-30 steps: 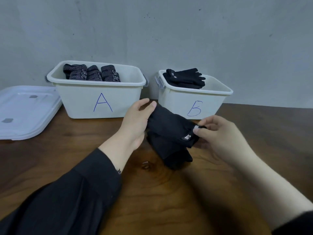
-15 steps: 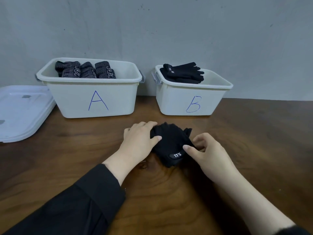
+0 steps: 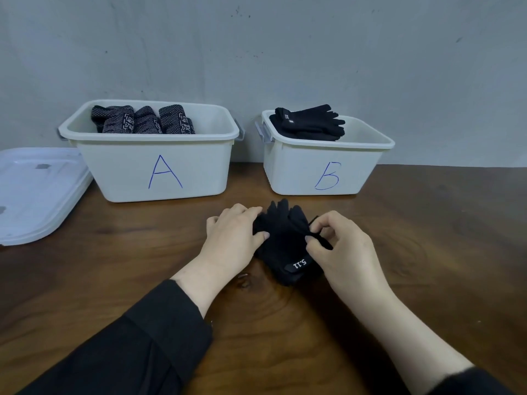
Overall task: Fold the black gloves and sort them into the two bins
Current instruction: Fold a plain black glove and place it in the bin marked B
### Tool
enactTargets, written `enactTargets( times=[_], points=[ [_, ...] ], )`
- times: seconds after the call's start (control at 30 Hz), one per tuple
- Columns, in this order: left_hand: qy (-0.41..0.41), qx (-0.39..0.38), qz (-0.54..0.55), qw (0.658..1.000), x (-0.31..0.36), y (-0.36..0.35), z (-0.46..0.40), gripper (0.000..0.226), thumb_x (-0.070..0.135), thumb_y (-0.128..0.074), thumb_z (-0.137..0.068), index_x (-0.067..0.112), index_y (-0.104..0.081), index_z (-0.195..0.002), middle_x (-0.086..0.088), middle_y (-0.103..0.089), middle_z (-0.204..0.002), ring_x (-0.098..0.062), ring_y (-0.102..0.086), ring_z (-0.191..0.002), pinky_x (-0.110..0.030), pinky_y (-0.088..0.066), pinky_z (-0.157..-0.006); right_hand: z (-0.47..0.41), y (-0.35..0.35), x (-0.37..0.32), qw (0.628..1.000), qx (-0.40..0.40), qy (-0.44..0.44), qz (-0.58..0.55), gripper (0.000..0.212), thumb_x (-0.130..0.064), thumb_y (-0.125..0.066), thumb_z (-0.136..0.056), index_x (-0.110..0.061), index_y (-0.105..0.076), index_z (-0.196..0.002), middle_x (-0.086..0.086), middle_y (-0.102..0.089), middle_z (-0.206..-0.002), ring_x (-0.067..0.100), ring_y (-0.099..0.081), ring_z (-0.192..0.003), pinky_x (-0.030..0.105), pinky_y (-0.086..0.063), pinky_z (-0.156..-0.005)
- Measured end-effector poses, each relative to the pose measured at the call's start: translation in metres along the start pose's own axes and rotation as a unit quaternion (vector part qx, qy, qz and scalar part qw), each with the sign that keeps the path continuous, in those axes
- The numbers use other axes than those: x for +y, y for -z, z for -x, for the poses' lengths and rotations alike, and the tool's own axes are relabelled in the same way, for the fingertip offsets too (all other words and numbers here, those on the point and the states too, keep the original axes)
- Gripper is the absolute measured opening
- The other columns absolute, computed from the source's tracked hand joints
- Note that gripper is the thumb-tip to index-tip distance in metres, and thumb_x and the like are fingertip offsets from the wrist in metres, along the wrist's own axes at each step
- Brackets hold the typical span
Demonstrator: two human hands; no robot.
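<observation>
A black glove pair (image 3: 285,243) with a white "5.11" tag lies on the wooden table in front of bin B. My left hand (image 3: 232,238) rests on its left side, thumb pressing the fabric. My right hand (image 3: 339,246) pinches a black edge of the glove at its right side. White bin A (image 3: 159,166) stands at back left and holds several folded patterned black gloves (image 3: 142,119). White bin B (image 3: 322,169) stands at back right with plain black gloves (image 3: 309,122) stacked inside.
A white plastic lid (image 3: 37,192) lies flat at the far left of the table (image 3: 427,252). A grey wall rises right behind both bins. Bare wood stretches to the right of bin B and toward the near edge.
The glove, held up in the air a second ago, has come down onto the table. My right hand has shifted from the tag end to pinch the glove's right edge.
</observation>
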State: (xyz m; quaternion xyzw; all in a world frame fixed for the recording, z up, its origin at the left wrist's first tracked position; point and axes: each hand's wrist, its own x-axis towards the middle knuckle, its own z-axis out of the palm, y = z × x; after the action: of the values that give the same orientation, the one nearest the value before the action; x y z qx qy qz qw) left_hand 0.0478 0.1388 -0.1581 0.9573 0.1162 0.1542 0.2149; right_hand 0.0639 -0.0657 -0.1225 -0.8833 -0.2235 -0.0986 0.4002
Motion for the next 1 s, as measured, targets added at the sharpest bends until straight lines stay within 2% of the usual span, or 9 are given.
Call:
enactTargets(
  times=[0.17,0.27,0.4,0.5,0.6,0.7,0.83,0.93,1.0],
  points=[
    [0.001,0.003,-0.024,1.000,0.000,0.001,0.000,0.054,0.049,-0.053,-0.097,0.034,-0.040,-0.147,0.006,-0.050,-0.135,-0.017,-0.044,-0.126,-0.042,-0.029,-0.106,0.006,0.002,0.013,0.999,0.003,-0.036,0.030,0.021,-0.035,-0.073,-0.089,-0.029,-0.059,-0.074,-0.008,-0.060,-0.068,0.009,-0.054,-0.066,0.022,-0.040,-0.059],
    [-0.004,-0.003,-0.024,1.000,-0.001,0.000,0.000,0.052,0.048,-0.052,-0.098,0.034,-0.041,-0.146,0.006,-0.050,-0.135,-0.017,-0.045,-0.125,-0.041,-0.030,-0.105,0.002,0.005,0.014,0.997,-0.012,-0.072,0.013,0.026,-0.047,-0.061,-0.096,-0.029,-0.061,-0.076,-0.008,-0.064,-0.066,0.007,-0.058,-0.064,0.018,-0.040,-0.056],
    [-0.011,-0.001,-0.024,1.000,0.000,0.000,0.000,0.051,0.049,-0.053,-0.097,0.034,-0.043,-0.145,0.007,-0.048,-0.135,-0.016,-0.044,-0.125,-0.041,-0.030,-0.106,-0.013,0.007,0.016,0.998,0.013,-0.066,0.015,0.011,-0.045,-0.059,-0.095,-0.035,-0.060,-0.100,-0.013,-0.061,-0.094,0.003,-0.058,-0.085,0.031,-0.051,-0.079],
    [-0.014,0.007,-0.033,0.999,0.001,-0.001,0.000,0.049,0.053,-0.054,-0.095,0.035,-0.047,-0.141,0.008,-0.048,-0.132,-0.015,-0.045,-0.122,-0.041,-0.031,-0.105,-0.023,0.006,0.014,0.996,-0.029,-0.059,0.054,0.043,-0.060,-0.058,-0.088,-0.035,-0.057,-0.124,-0.016,-0.055,-0.115,0.005,-0.056,-0.101,0.045,-0.048,-0.099],
    [0.004,0.007,-0.065,0.998,0.001,-0.001,-0.002,0.052,0.062,-0.049,-0.093,0.034,-0.049,-0.137,0.006,-0.050,-0.131,-0.017,-0.046,-0.122,-0.044,-0.032,-0.104,-0.037,0.004,0.009,0.985,-0.116,-0.094,0.085,0.065,-0.067,-0.059,-0.086,-0.033,-0.049,-0.141,-0.011,-0.056,-0.134,0.017,-0.058,-0.119,0.050,-0.045,-0.105],
    [0.025,0.006,-0.090,0.996,0.001,0.001,-0.002,0.060,0.068,-0.045,-0.091,0.032,-0.049,-0.138,0.005,-0.051,-0.133,-0.018,-0.047,-0.124,-0.046,-0.034,-0.106,-0.041,-0.003,0.009,0.974,-0.174,-0.111,0.092,0.066,-0.057,-0.069,-0.084,-0.038,-0.047,-0.144,-0.016,-0.059,-0.134,0.020,-0.065,-0.110,0.049,-0.047,-0.103],
    [0.028,0.003,-0.105,0.994,0.002,-0.003,0.003,0.061,0.069,-0.038,-0.093,0.029,-0.052,-0.137,0.006,-0.052,-0.134,-0.016,-0.047,-0.124,-0.046,-0.032,-0.108,-0.035,-0.016,0.026,0.984,-0.155,-0.085,0.029,0.049,-0.042,-0.070,-0.084,-0.047,-0.055,-0.131,-0.025,-0.067,-0.117,0.007,-0.065,-0.103,0.043,-0.050,-0.098],
    [0.047,0.002,-0.079,0.996,0.000,0.000,-0.001,0.063,0.070,-0.034,-0.094,0.028,-0.055,-0.137,0.008,-0.050,-0.138,-0.015,-0.044,-0.128,-0.044,-0.028,-0.112,-0.034,-0.024,0.027,0.988,-0.103,-0.081,-0.078,0.045,-0.019,-0.067,-0.092,-0.045,-0.058,-0.127,-0.028,-0.069,-0.104,0.004,-0.066,-0.077,0.023,-0.053,-0.068],
    [0.057,-0.003,-0.039,0.998,0.000,0.003,-0.002,0.064,0.068,-0.034,-0.095,0.028,-0.052,-0.140,0.008,-0.050,-0.143,-0.014,-0.043,-0.131,-0.040,-0.027,-0.113,-0.033,-0.025,0.024,0.984,-0.057,-0.085,-0.148,0.043,-0.010,-0.064,-0.094,-0.040,-0.061,-0.125,-0.026,-0.069,-0.098,0.004,-0.068,-0.080,0.017,-0.053,-0.058]
  ],
)
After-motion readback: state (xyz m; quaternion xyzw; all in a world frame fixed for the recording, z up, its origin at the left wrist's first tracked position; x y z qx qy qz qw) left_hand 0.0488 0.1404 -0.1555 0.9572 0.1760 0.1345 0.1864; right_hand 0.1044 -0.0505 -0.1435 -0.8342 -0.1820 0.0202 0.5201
